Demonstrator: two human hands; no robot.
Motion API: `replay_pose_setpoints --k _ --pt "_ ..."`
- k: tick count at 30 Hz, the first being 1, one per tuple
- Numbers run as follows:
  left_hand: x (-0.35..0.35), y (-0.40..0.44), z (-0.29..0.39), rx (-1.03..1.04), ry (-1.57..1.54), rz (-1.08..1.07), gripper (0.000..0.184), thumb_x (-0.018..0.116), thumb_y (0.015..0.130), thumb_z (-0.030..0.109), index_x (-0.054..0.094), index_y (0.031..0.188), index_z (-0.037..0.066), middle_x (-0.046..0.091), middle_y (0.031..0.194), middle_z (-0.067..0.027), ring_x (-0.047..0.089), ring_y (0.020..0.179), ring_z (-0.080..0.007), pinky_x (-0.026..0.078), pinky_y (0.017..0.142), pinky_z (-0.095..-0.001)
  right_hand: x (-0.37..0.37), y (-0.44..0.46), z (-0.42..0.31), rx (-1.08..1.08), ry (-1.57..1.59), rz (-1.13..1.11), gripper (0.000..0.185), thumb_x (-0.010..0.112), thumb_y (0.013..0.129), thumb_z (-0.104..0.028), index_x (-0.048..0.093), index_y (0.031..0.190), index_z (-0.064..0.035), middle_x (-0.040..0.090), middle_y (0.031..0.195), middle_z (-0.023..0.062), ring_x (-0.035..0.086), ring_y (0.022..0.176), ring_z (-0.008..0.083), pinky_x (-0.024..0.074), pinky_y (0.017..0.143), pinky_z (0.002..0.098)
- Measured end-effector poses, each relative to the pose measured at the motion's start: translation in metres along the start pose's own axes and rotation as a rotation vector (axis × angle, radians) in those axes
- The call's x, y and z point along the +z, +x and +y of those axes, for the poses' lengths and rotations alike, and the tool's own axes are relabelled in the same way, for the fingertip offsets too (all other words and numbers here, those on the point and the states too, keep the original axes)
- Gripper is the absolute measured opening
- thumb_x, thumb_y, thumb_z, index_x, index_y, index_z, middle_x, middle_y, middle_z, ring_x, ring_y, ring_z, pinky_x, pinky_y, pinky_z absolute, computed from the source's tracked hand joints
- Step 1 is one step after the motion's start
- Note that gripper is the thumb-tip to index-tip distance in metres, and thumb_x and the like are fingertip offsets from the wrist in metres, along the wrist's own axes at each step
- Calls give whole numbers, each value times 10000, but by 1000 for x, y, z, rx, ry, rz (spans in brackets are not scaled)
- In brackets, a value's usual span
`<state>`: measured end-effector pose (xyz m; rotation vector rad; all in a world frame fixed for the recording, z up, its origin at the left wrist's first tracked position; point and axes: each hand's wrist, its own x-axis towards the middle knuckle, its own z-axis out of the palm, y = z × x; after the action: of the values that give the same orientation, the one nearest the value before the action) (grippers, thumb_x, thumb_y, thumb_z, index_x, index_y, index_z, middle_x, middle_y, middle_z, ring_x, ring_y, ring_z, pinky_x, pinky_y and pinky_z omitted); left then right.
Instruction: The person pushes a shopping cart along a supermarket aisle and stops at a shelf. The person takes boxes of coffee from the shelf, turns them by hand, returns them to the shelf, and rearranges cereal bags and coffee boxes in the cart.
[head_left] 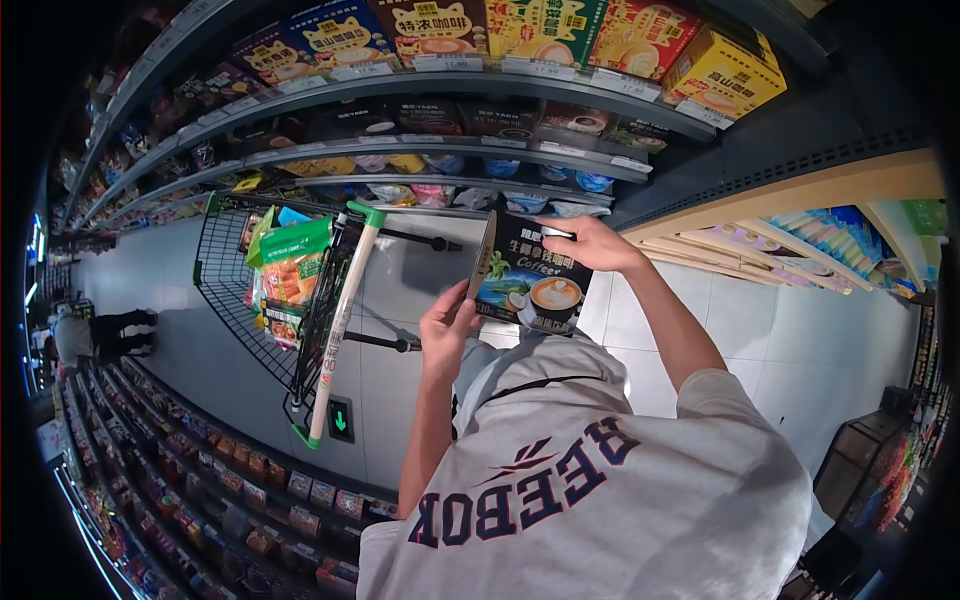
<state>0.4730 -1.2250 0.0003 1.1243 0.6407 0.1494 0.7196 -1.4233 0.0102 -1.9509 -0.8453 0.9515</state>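
Note:
A dark box of coffee (pixel 535 275), printed with a latte cup and palm trees, is held in front of my body. My left hand (pixel 448 325) grips its lower left edge between thumb and fingers. At the upper right corner, my right hand (pixel 592 245) is closed on the same box, thumb across the front. The box's front face is turned up toward me, and its left side panel also shows. Left of my hands stands a shopping cart (pixel 335 350) with a pale handle. In its basket lie a green food bag (pixel 293 262) and other packages.
Shelves (pixel 400 88) with coffee boxes (pixel 440 30) run along the far side. Lower shelf levels hold darker boxes and bagged goods. A stocked shelf row (pixel 250 480) lines the lower left, and a wooden display (pixel 800 195) stands at right. Another person (pixel 100 335) is far left on the tiled floor.

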Motion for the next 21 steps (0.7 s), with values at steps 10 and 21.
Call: replay_pose_setpoints --k 10,21 --pt "-29 -27 4 20 37 84 363 638 1019 91 608 1362 -22 694 1219 -85 659 1012 -109 586 808 -265 43 -7 -6 -67 205 4 291 672 991 -291 697 1070 -12 668 834 66 540 793 116 473 745 318" --pt "-101 -55 46 44 55 -23 372 617 1025 96 592 1383 -3 668 1245 -64 657 1050 -111 596 843 -279 102 -26 -89 19 297 195 335 756 933 -231 700 1177 -9 701 1020 27 606 928 96 481 827 276"
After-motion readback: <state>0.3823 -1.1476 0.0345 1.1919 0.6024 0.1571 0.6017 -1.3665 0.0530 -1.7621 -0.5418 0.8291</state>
